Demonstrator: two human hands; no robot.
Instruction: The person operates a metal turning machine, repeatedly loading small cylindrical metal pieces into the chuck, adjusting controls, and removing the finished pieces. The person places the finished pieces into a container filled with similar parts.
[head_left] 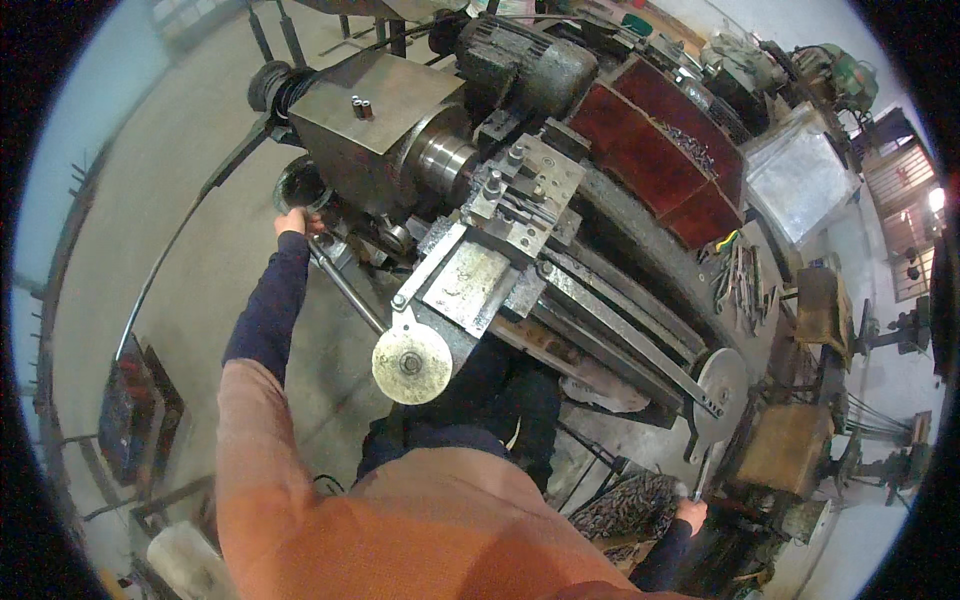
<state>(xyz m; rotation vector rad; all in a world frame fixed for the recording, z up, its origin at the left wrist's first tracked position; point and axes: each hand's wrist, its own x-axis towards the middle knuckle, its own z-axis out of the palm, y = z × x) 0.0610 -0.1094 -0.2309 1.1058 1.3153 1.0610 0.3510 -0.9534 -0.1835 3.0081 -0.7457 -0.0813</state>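
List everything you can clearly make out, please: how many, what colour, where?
machine: one, grey, centre
motor: one, dark, top centre
cylinders: at least two, silvery, on the machine's top
tray: one, dark red, behind the machine
metal bits: many, silvery, in the tray
left disc: one, pale, machine's near side
right disc: one, grey, machine's right end
tools: several, mostly grey, right
sheet: one, whitish, upper right
box: one, dark, lower left
rod: one, silvery, beside the left disc
handle: one, silvery, below the right disc
sweater: one, orange, bottom
left hand: one, bare, at the rod's end
right hand: one, bare, at the handle
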